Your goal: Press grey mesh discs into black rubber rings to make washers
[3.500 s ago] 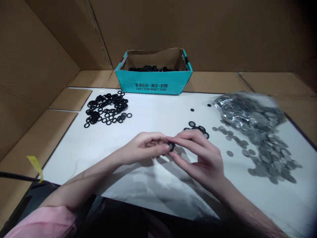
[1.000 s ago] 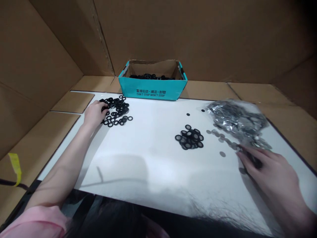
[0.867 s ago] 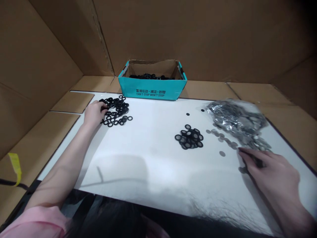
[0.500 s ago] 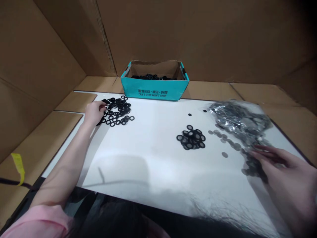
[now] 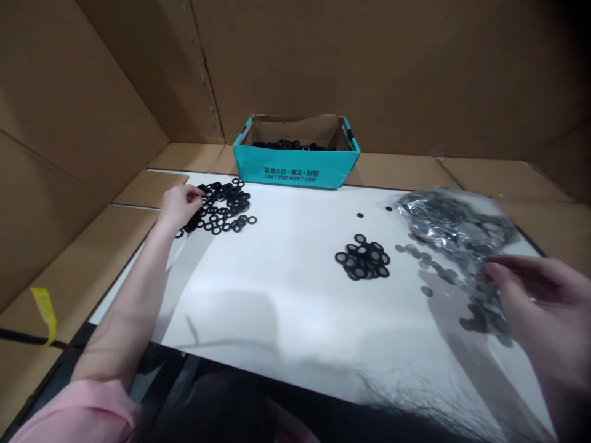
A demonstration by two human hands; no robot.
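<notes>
My left hand is at the left edge of a loose pile of black rings, thumb and fingers pinched together there. Whatever lies between those fingertips is too small to make out. On the right, my right hand hovers over scattered thin grey discs, thumb and forefinger closed in a pinch; what they hold is unclear. Beside it lies a clear plastic bag full of grey discs. Between the hands sits a heap of black rings with grey centres.
A turquoise open box with black rings inside stands at the back. Two small dark discs lie near the bag. Cardboard walls surround the white tabletop. A yellow strip hangs at the left.
My right hand has lifted slightly up and away from the grey discs, uncovering more of them. My left hand stays by the black rings. The whole view has shifted a little.
</notes>
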